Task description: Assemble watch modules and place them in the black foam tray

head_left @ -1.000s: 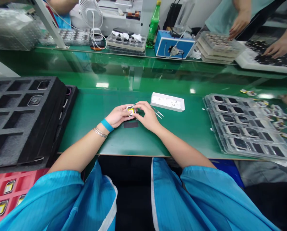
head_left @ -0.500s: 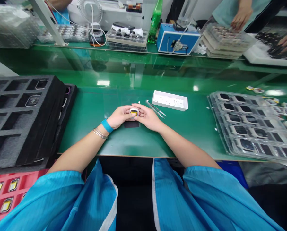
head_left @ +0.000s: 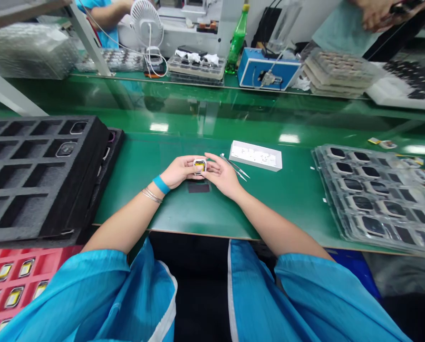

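My left hand (head_left: 177,171) and my right hand (head_left: 222,175) meet over the green table (head_left: 212,209), both pinching a small square silver case with a yellow part inside (head_left: 199,166). The fingers of each hand are closed round its edges. A dark flat pad (head_left: 198,188) lies on the table just below the hands. Metal tweezers (head_left: 236,167) rest on the table right of my right hand, beside a shallow white tray (head_left: 257,155).
A black foam tray with cells (head_left: 37,171) stands at the left, a red tray of yellow parts (head_left: 9,285) below it. Clear blister trays of dark parts (head_left: 372,194) lie at the right. Another person's hands (head_left: 376,14) work at the far bench, near a blue box (head_left: 265,69).
My hands stay together on the small case; they have turned it slightly between the fingers. The view has shifted a little down and left.
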The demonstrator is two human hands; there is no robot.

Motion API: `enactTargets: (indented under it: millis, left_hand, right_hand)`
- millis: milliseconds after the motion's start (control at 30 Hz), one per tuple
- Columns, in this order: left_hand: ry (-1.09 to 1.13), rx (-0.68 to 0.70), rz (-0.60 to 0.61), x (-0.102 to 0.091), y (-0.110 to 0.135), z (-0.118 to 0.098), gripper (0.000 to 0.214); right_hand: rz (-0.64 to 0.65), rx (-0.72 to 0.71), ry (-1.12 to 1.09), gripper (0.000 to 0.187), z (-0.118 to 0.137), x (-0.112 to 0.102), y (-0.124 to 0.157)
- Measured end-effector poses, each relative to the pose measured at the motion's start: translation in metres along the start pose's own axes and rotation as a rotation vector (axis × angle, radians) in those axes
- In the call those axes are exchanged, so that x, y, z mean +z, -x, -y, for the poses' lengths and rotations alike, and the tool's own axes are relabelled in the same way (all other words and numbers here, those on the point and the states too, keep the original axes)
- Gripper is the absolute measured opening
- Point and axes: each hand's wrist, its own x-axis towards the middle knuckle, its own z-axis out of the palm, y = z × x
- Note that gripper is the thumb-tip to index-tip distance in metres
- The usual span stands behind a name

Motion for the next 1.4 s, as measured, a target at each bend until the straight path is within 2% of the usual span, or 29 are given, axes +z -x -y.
enactTargets:
  millis: [100, 167, 233, 333, 400, 567, 667, 800, 1033, 1400]
  left_hand:
    - [0.116, 0.022, -0.068, -0.01, -0.001, -0.009, 0.04]
    - [0.113, 0.075, -0.105, -0.017, -0.003, -0.011, 0.042]
    - [-0.059, 0.17, -0.199, -0.024, -0.006, -0.009, 0.047]
    - [-0.515, 0.357, -0.424, -0.03, -0.012, -0.004, 0.052]
    - [-0.736, 0.448, -0.522, -0.032, -0.013, -0.003, 0.058]
    - [-0.877, 0.503, -0.63, -0.031, -0.012, -0.004, 0.06]
    - [-0.868, 0.487, -0.651, -0.031, -0.011, -0.006, 0.059]
    - [-0.808, 0.444, -0.621, -0.03, -0.01, -0.008, 0.061]
    - [-0.717, 0.377, -0.613, -0.034, -0.009, -0.011, 0.065]
    - [-0.751, 0.359, -0.599, -0.047, -0.021, -0.007, 0.064]
  right_hand:
    - [-0.094, 0.0, -0.034, 0.07, 0.0, -0.007, -0.004]
    - [-0.145, 0.024, -0.04, 0.065, 0.0, -0.012, -0.006]
    - [-0.178, 0.045, -0.029, 0.06, 0.0, -0.016, -0.008]
    - [-0.208, 0.053, -0.006, 0.052, 0.0, -0.018, -0.009]
    - [-0.225, 0.053, 0.012, 0.05, 0.0, -0.017, -0.009]
    - [-0.235, 0.036, 0.079, 0.047, 0.001, -0.016, -0.008]
    - [-0.238, 0.026, 0.106, 0.045, 0.0, -0.016, -0.008]
    - [-0.251, 0.002, 0.154, 0.045, -0.003, -0.016, -0.009]
    - [-0.202, -0.055, 0.282, 0.039, -0.002, -0.017, -0.01]
    - [-0.214, -0.012, 0.358, 0.034, 0.005, -0.027, -0.017]
